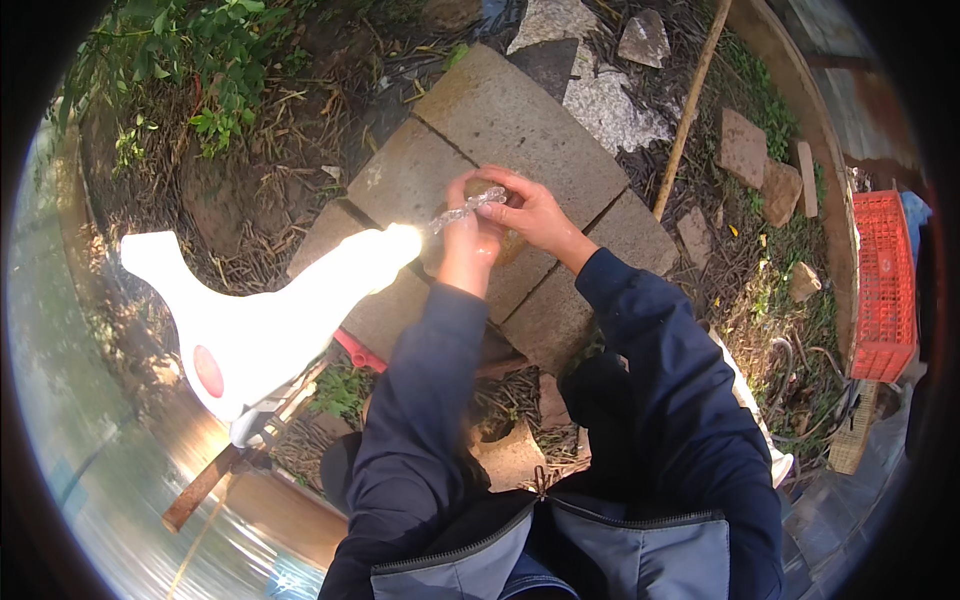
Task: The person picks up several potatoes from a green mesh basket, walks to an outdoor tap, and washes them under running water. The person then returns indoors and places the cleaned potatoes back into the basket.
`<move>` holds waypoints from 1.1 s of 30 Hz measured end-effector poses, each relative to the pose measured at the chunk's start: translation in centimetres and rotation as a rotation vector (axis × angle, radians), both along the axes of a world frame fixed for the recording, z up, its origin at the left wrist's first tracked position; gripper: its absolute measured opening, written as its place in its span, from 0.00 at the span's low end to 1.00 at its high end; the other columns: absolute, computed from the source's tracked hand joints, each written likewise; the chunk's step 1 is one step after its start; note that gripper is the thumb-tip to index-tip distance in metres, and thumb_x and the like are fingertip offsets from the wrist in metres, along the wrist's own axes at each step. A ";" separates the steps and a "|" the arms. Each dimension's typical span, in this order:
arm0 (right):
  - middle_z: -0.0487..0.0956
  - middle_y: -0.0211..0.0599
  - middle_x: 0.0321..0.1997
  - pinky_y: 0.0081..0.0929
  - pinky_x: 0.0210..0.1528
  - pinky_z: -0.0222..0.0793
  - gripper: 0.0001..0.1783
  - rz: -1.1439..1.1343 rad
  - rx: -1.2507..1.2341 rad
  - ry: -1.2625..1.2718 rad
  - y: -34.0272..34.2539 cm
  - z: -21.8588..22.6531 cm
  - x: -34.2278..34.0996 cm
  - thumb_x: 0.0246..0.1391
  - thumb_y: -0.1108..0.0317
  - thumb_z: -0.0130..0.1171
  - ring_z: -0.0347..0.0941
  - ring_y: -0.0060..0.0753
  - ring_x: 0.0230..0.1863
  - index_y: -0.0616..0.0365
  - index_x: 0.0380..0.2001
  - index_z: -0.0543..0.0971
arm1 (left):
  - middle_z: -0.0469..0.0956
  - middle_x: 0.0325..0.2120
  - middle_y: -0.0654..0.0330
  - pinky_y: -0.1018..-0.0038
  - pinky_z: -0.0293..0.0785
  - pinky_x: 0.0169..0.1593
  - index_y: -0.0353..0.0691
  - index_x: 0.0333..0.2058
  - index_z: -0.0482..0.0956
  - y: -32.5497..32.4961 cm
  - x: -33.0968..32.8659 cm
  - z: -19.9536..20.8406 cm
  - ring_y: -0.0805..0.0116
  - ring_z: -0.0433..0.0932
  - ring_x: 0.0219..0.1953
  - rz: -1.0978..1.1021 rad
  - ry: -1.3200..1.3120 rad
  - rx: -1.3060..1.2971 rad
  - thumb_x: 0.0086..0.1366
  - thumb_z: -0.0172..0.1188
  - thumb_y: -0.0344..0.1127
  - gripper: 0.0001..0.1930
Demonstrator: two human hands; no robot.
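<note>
A white tap [270, 320] with a red spot on its side reaches in from the left, its spout glaring in the sun. Clear water [457, 214] runs from the spout onto my hands. My left hand [468, 243] is under the stream, fingers curled and partly hidden. Close against it, my right hand [537, 216] bends its fingers over the same spot. Something brownish shows between the fingers of both hands, too covered to name. Below them lie grey concrete slabs [520, 110], wet in places, with dark gaps between.
A wooden stick [692, 105] lies beyond the slabs on the right, near loose stones [742, 147]. At far right stands a red plastic crate [882, 285]. Leafy plants [205, 60] grow at upper left. A red item [360, 352] lies by the slabs' near-left edge.
</note>
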State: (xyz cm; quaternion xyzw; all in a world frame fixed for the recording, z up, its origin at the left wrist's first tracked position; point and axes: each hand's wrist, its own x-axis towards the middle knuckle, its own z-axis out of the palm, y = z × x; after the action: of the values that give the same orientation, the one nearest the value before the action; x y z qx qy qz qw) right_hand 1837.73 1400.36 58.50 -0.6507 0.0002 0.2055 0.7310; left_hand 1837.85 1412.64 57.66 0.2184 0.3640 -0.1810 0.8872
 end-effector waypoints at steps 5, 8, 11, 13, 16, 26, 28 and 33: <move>0.80 0.33 0.39 0.21 0.40 0.72 0.22 -0.153 -0.002 0.210 -0.3 0.7 0.8 0.59 0.57 0.59 0.74 0.21 0.36 0.63 0.49 0.77 | 0.75 0.44 0.56 0.59 0.75 0.48 0.41 0.51 0.68 0.4 -0.2 0.2 0.59 0.76 0.44 -0.227 -0.095 -0.035 0.71 0.41 0.54 0.23; 0.80 0.34 0.38 0.22 0.40 0.72 0.22 -0.183 0.059 0.303 0.0 0.9 1.3 0.62 0.54 0.55 0.75 0.21 0.36 0.64 0.46 0.77 | 0.74 0.47 0.57 0.59 0.75 0.48 0.42 0.54 0.67 1.0 -0.4 0.1 0.58 0.75 0.46 -0.377 -0.195 -0.049 0.70 0.42 0.56 0.25; 0.79 0.33 0.37 0.23 0.40 0.72 0.23 -0.196 0.112 0.254 0.8 1.0 1.6 0.63 0.53 0.51 0.74 0.20 0.36 0.66 0.43 0.78 | 0.72 0.50 0.57 0.58 0.73 0.51 0.42 0.55 0.66 1.4 -0.6 0.0 0.59 0.74 0.49 -0.423 -0.246 -0.044 0.69 0.43 0.56 0.27; 0.80 0.35 0.36 0.24 0.40 0.72 0.22 -0.219 0.098 0.195 1.4 1.0 1.6 0.63 0.54 0.51 0.75 0.23 0.36 0.65 0.41 0.78 | 0.71 0.52 0.57 0.59 0.72 0.53 0.41 0.56 0.65 1.4 -0.7 0.1 0.60 0.72 0.52 -0.397 -0.245 -0.048 0.69 0.43 0.56 0.27; 0.80 0.40 0.36 0.28 0.41 0.72 0.20 -0.247 -0.186 -0.122 2.2 0.9 1.3 0.62 0.55 0.51 0.77 0.36 0.36 0.63 0.40 0.78 | 0.70 0.54 0.57 0.61 0.69 0.56 0.40 0.56 0.65 0.7 -1.0 0.3 0.63 0.71 0.54 -0.301 -0.227 -0.025 0.70 0.43 0.55 0.26; 0.81 0.48 0.33 0.35 0.34 0.70 0.16 -0.199 -0.260 0.110 2.3 -1.7 2.9 0.56 0.61 0.51 0.77 0.45 0.29 0.64 0.35 0.80 | 0.69 0.53 0.56 0.56 0.65 0.59 0.40 0.56 0.63 0.1 -1.9 -0.2 0.59 0.69 0.56 -0.126 -0.053 -0.016 0.72 0.38 0.52 0.24; 0.81 0.45 0.34 0.34 0.35 0.70 0.16 -0.393 -0.106 0.446 2.1 -1.7 3.0 0.56 0.63 0.51 0.77 0.39 0.31 0.65 0.37 0.80 | 0.70 0.52 0.56 0.53 0.65 0.59 0.40 0.56 0.64 0.4 -1.8 -0.4 0.57 0.69 0.55 -0.119 -0.062 -0.070 0.72 0.37 0.52 0.24; 0.80 0.46 0.40 0.29 0.44 0.70 0.21 -0.114 -0.347 -0.170 2.3 -0.7 1.6 0.58 0.56 0.57 0.76 0.33 0.41 0.64 0.44 0.78 | 0.70 0.52 0.57 0.57 0.68 0.57 0.40 0.54 0.65 -0.1 -1.7 -0.2 0.61 0.69 0.55 -0.059 -0.092 -0.007 0.72 0.38 0.48 0.21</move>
State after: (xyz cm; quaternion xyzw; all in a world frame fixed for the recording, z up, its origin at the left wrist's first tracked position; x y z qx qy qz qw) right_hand 1839.37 1402.66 57.82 -0.7808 0.0104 0.1050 0.6158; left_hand 1836.17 1412.57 57.43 0.2341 0.3158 -0.1983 0.8979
